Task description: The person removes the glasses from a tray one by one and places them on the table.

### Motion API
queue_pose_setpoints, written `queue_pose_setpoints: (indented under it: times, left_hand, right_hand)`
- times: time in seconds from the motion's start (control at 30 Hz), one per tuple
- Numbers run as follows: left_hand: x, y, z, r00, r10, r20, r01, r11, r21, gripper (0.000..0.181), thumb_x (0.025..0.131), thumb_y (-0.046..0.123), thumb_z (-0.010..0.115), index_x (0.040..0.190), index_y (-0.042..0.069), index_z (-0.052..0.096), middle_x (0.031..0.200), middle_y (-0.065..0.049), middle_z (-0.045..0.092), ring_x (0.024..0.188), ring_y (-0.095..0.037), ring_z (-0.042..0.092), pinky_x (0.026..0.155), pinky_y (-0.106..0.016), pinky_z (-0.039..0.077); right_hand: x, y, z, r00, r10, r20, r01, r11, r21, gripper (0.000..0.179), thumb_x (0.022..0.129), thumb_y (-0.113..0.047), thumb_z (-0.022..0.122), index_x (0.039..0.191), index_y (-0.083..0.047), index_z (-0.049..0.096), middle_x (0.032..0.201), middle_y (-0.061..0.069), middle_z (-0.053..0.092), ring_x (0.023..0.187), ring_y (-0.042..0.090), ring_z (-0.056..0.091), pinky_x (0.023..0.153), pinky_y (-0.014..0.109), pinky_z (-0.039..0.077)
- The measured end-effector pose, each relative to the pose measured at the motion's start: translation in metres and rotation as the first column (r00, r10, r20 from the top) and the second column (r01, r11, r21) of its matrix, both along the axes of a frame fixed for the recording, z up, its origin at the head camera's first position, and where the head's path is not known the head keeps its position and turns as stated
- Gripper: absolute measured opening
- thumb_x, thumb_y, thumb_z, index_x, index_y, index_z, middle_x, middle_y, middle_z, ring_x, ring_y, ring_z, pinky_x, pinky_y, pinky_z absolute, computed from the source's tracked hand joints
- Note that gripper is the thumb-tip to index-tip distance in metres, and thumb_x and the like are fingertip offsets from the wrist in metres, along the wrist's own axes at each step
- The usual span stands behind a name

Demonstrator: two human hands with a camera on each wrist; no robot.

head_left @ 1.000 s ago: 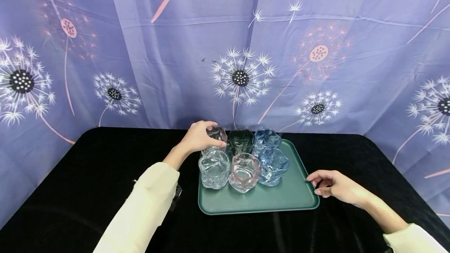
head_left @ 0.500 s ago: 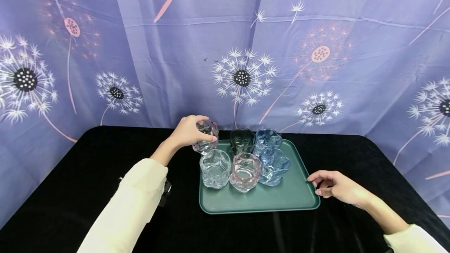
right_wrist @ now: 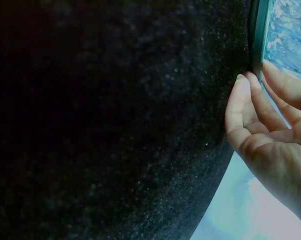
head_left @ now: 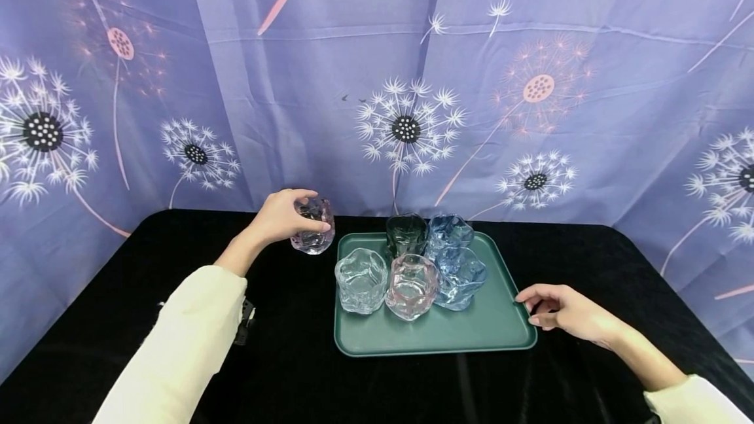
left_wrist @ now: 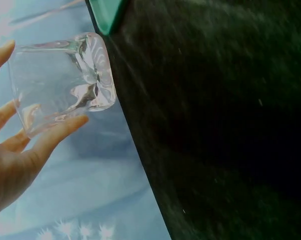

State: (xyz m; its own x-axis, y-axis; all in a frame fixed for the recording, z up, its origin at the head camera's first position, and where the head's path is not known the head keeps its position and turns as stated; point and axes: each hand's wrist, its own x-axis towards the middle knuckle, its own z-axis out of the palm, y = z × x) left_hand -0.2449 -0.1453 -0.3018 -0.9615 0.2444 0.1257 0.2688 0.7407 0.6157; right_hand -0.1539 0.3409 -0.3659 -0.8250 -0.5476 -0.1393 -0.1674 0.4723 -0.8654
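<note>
My left hand (head_left: 283,216) grips a clear, faintly pink-purple glass cup (head_left: 313,231) around its side, left of the tray's far-left corner. In the left wrist view the thumb and fingers span the cup (left_wrist: 60,82), and its thick base points away from the palm. On the green tray (head_left: 436,339) stand a clear cup (head_left: 361,286), a pinkish cup (head_left: 412,290), a dark smoky cup (head_left: 406,235) and two blue cups (head_left: 459,280). My right hand (head_left: 568,313) has its curled fingertips at the tray's right rim; the right wrist view shows them around the rim (right_wrist: 258,40).
A black cloth (head_left: 294,371) covers the table beneath the tray. Close behind the table's far edge hangs a purple curtain (head_left: 306,116) with a dandelion print. The tray's front and right parts have bare green surface.
My left hand has carried the pink-purple cup leftward from the tray's back-left corner, off past its left edge. The right hand and the other cups have stayed put.
</note>
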Motion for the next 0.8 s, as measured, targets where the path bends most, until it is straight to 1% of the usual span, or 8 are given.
queue_pose_setpoints:
  times: [0.2, 0.3, 0.43, 0.57, 0.63, 0.67, 0.73, 0.8]
  left_hand:
    - [0.004, -0.026, 0.0, 0.999, 0.026, 0.027, -0.026, 1.0, -0.014, 0.074, 0.071, 0.034, 0.078, 0.13, 0.001, 0.049, 0.12, -0.023, 0.053, 0.11, -0.037, 0.048, 0.089, -0.05, 0.04]
    - [0.007, -0.037, 0.0, 0.999, 0.04, 0.031, -0.04, 0.999, -0.023, 0.075, 0.071, 0.037, 0.077, 0.13, 0.0, 0.048, 0.12, -0.024, 0.052, 0.107, -0.036, 0.049, 0.086, -0.049, 0.041]
    - [0.01, -0.053, -0.001, 0.997, 0.073, 0.024, -0.072, 0.997, -0.031, 0.077, 0.072, 0.04, 0.076, 0.131, 0.0, 0.048, 0.119, -0.024, 0.053, 0.093, -0.03, 0.054, 0.077, -0.043, 0.044]
    - [0.013, -0.068, -0.005, 0.995, 0.1, 0.006, -0.1, 0.994, -0.043, 0.078, 0.072, 0.04, 0.076, 0.13, -0.002, 0.047, 0.106, -0.021, 0.059, 0.078, -0.023, 0.055, 0.069, -0.037, 0.044]
    - [0.014, -0.075, -0.008, 0.994, 0.114, -0.003, -0.114, 0.992, -0.051, 0.079, 0.072, 0.041, 0.075, 0.13, -0.004, 0.047, 0.097, -0.02, 0.061, 0.076, -0.022, 0.055, 0.069, -0.038, 0.044]
    - [0.015, -0.078, -0.009, 0.993, 0.12, -0.003, -0.121, 0.991, -0.049, 0.078, 0.072, 0.04, 0.075, 0.13, -0.004, 0.047, 0.096, -0.02, 0.061, 0.076, -0.023, 0.055, 0.07, -0.039, 0.044]
    - [0.017, -0.085, -0.012, 0.991, 0.134, -0.004, -0.134, 0.99, -0.05, 0.078, 0.073, 0.04, 0.075, 0.13, -0.005, 0.046, 0.096, -0.021, 0.061, 0.08, -0.026, 0.056, 0.073, -0.041, 0.044]
    - [0.019, -0.092, -0.014, 0.989, 0.149, -0.002, -0.149, 0.988, -0.05, 0.079, 0.073, 0.04, 0.074, 0.13, -0.006, 0.045, 0.102, -0.024, 0.06, 0.086, -0.03, 0.056, 0.078, -0.045, 0.043]
  right_hand:
    - [0.0, 0.0, 0.0, 1.0, 0.004, -0.009, -0.004, 1.0, -0.006, 0.033, 0.084, 0.001, 0.059, 0.114, 0.015, 0.049, 0.093, 0.021, 0.052, 0.067, 0.01, 0.05, 0.053, 0.031, 0.045]
    - [0.0, 0.001, 0.0, 1.0, 0.0, -0.01, 0.0, 1.0, -0.004, 0.034, 0.084, 0.001, 0.059, 0.114, 0.014, 0.049, 0.093, 0.021, 0.052, 0.067, 0.011, 0.05, 0.053, 0.031, 0.045]
    - [0.0, 0.002, -0.001, 1.0, -0.004, -0.003, 0.004, 1.0, 0.0, 0.033, 0.085, 0.0, 0.058, 0.114, 0.014, 0.049, 0.094, 0.021, 0.052, 0.067, 0.011, 0.05, 0.054, 0.032, 0.045]
    - [0.0, 0.002, -0.002, 1.0, -0.011, 0.003, 0.011, 1.0, 0.007, 0.033, 0.085, 0.0, 0.058, 0.115, 0.013, 0.049, 0.094, 0.021, 0.052, 0.069, 0.011, 0.051, 0.055, 0.031, 0.045]
    - [0.001, 0.002, -0.001, 1.0, -0.014, 0.001, 0.014, 1.0, 0.011, 0.033, 0.085, 0.0, 0.058, 0.115, 0.013, 0.049, 0.094, 0.02, 0.052, 0.069, 0.011, 0.051, 0.055, 0.031, 0.045]
    - [0.001, 0.001, -0.001, 1.0, -0.016, 0.001, 0.016, 1.0, 0.013, 0.033, 0.085, 0.0, 0.058, 0.115, 0.013, 0.049, 0.094, 0.02, 0.052, 0.069, 0.011, 0.051, 0.055, 0.031, 0.045]
    - [0.001, 0.001, -0.001, 1.0, -0.019, -0.003, 0.019, 1.0, 0.015, 0.033, 0.085, 0.0, 0.058, 0.115, 0.013, 0.049, 0.094, 0.02, 0.052, 0.068, 0.011, 0.05, 0.054, 0.031, 0.045]
    - [0.001, 0.001, -0.001, 1.0, -0.02, -0.004, 0.02, 1.0, 0.015, 0.033, 0.085, 0.0, 0.059, 0.115, 0.013, 0.049, 0.093, 0.02, 0.051, 0.068, 0.011, 0.05, 0.054, 0.031, 0.045]
